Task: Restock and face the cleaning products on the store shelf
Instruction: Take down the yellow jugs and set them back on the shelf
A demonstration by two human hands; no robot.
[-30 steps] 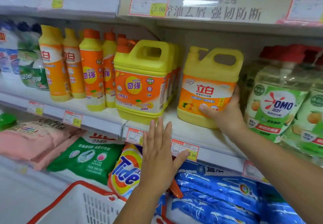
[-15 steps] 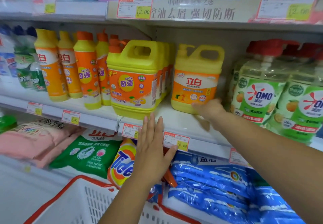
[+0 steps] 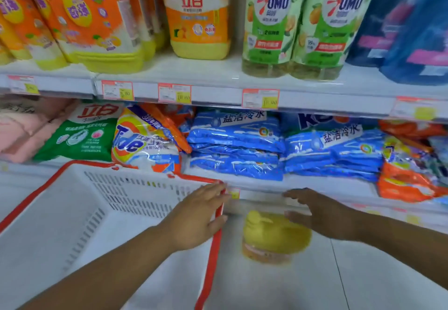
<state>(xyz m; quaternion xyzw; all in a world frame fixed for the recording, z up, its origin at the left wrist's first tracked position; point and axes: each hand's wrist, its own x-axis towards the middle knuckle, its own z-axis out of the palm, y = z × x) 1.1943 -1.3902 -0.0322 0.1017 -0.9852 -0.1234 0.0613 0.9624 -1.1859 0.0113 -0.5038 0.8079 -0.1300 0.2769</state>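
Note:
A yellow detergent jug point(image 3: 274, 237) with an orange label stands on the white floor below the shelves, blurred. My right hand point(image 3: 315, 212) hovers just above its right side, fingers spread and relaxed, holding nothing. My left hand point(image 3: 198, 215) is open over the red rim of the white basket point(image 3: 72, 212), to the jug's left. On the upper shelf stand a matching yellow jug point(image 3: 198, 19), larger yellow and orange jugs point(image 3: 97, 26) and green OMO bottles point(image 3: 303, 24).
The lower shelf holds a Tide bag point(image 3: 143, 140), a green bag point(image 3: 80, 135), pink packs point(image 3: 21, 130), stacked blue bags point(image 3: 235, 145) and orange bags point(image 3: 407, 181). Blue refill pouches point(image 3: 407, 24) stand at the upper right. Price tags line the shelf edge point(image 3: 218, 94).
The view has dropped from the upper shelf toward the floor. My right hand left the yellow jug on the shelf and both hands came down toward the jug on the floor and the basket.

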